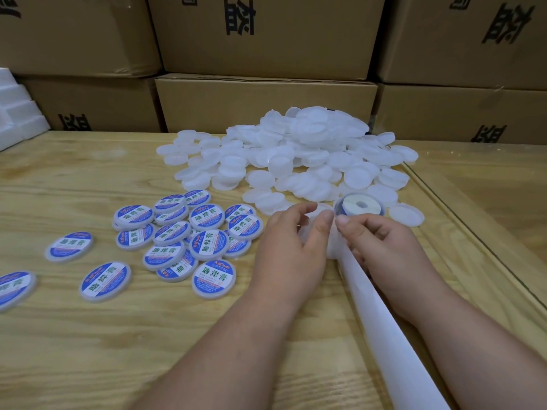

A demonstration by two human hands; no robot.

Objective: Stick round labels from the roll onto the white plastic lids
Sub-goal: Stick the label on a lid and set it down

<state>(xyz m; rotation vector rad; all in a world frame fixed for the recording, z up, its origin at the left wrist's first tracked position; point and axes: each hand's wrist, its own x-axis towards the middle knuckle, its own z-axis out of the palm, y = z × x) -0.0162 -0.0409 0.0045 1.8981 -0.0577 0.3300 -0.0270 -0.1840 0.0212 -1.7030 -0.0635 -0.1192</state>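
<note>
We take this for a packing or stockroom workspace: brown cardboard cartons (266, 34) printed with black characters stand stacked behind a pale wooden counter (88, 350) bearing a bulk heap of white plastic lids (296, 155) and blue-labelled lids (207, 244).

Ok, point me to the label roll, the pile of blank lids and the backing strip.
label roll (359, 205): head view, its pale top face.
pile of blank lids (296, 149): head view, mid-heap.
backing strip (381, 321): head view, its bare length.
</note>
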